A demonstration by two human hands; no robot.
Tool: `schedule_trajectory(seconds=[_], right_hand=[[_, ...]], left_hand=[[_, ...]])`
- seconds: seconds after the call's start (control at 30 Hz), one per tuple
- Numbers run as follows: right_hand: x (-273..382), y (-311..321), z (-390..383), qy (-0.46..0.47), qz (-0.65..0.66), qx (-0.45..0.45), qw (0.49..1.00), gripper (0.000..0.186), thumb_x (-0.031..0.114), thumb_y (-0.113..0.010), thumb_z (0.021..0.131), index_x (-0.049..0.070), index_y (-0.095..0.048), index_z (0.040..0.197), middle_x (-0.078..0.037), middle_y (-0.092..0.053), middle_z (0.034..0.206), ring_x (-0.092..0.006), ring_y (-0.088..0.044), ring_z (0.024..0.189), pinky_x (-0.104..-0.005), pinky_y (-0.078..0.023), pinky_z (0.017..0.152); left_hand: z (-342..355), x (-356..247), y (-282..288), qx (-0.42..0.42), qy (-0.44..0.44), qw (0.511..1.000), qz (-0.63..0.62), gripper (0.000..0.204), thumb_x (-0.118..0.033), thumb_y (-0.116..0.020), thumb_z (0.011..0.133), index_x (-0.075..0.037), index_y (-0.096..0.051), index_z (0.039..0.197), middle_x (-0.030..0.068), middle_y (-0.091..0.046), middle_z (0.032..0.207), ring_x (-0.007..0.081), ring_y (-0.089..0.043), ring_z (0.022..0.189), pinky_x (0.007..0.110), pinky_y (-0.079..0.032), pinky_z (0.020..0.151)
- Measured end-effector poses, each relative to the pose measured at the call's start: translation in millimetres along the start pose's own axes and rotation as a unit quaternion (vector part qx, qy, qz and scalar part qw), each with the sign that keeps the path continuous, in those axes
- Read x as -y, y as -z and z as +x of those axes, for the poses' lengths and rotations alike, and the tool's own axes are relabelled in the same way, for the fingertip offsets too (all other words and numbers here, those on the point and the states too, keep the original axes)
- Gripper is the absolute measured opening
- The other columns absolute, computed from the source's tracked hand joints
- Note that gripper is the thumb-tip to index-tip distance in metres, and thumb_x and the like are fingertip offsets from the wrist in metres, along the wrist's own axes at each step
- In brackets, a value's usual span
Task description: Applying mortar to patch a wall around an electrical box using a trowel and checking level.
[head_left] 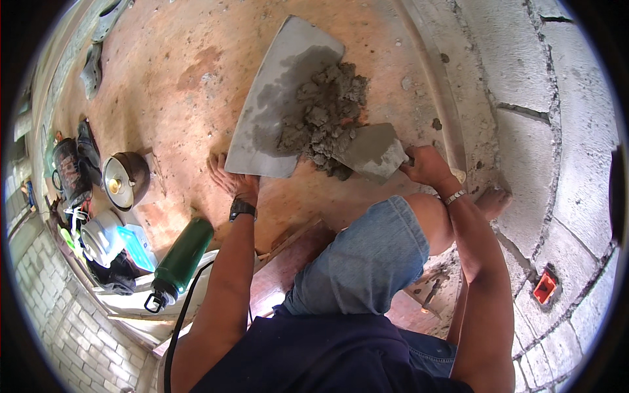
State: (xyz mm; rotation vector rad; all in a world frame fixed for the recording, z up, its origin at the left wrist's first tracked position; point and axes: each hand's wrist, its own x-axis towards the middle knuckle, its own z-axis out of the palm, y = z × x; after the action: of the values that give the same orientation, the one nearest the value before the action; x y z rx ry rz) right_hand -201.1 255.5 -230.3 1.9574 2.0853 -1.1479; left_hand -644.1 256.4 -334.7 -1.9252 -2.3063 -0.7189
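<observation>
A grey flat board (252,141) lies tilted across the brown panel, its upper face partly wet. Lumps of grey mortar (327,111) are heaped on its right side and spill past its edge. At the board's near left corner, my left hand (232,182) holds the edge, some fingers hidden beneath it. My right hand (429,167) is closed around the handle of a trowel (375,152). The trowel's broad blade, smeared with mortar, touches the near right side of the heap.
A green bottle (183,259) lies by my left forearm. Beyond it are a lidded pot (124,182) and a pile of containers and bags. Grey clogs (92,71) sit far left. A block wall (517,177) with an orange box (544,287) stands right; my bent knee is between my arms.
</observation>
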Motion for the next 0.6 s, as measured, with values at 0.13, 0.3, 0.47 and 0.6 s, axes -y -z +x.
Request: schedule_trajectory(seconds=[0.13,0.3,0.47,0.6], right_hand=[[0,4,-5,0.025,0.009,-0.019,0.999,0.028,0.027,-0.071,0.070,0.001,-0.063,0.079,-0.020,-0.060,0.069,-0.0390,-0.060,0.069,-0.0433,-0.048,0.065],[11,21,-5,0.029,0.020,-0.064,0.997,0.024,0.021,-0.069,0.069,0.002,-0.063,0.082,-0.019,-0.060,0.068,-0.0380,-0.060,0.069,-0.0423,-0.048,0.064],[20,61,-30,-0.007,0.038,-0.181,0.983,0.023,0.020,-0.067,0.068,0.001,-0.061,0.079,-0.019,-0.060,0.069,-0.0385,-0.059,0.067,-0.0441,-0.048,0.064],[14,101,-100,-0.103,0.034,-0.213,0.971,0.031,0.029,-0.067,0.073,-0.001,-0.059,0.079,-0.023,-0.060,0.073,-0.0395,-0.060,0.073,-0.0470,-0.045,0.065]], left_hand=[[2,2,1,0.029,-0.020,0.999,0.035,0.052,-0.037,-0.054,0.084,-0.007,-0.043,0.125,0.0208,-0.040,0.137,0.0391,-0.031,0.132,0.052,-0.021,0.108],[0,0,1,0.018,-0.017,1.000,0.018,0.053,-0.035,-0.056,0.083,-0.005,-0.043,0.125,0.0214,-0.039,0.137,0.0381,-0.030,0.133,0.052,-0.021,0.108],[-3,-7,10,-0.010,0.027,0.995,-0.098,0.056,-0.038,-0.055,0.083,-0.004,-0.043,0.126,0.0202,-0.038,0.138,0.0364,-0.031,0.131,0.052,-0.021,0.108],[-8,-79,20,0.123,0.035,0.933,-0.338,0.060,-0.043,-0.050,0.085,-0.005,-0.038,0.130,0.0182,-0.035,0.140,0.0332,-0.031,0.132,0.049,-0.021,0.108]])
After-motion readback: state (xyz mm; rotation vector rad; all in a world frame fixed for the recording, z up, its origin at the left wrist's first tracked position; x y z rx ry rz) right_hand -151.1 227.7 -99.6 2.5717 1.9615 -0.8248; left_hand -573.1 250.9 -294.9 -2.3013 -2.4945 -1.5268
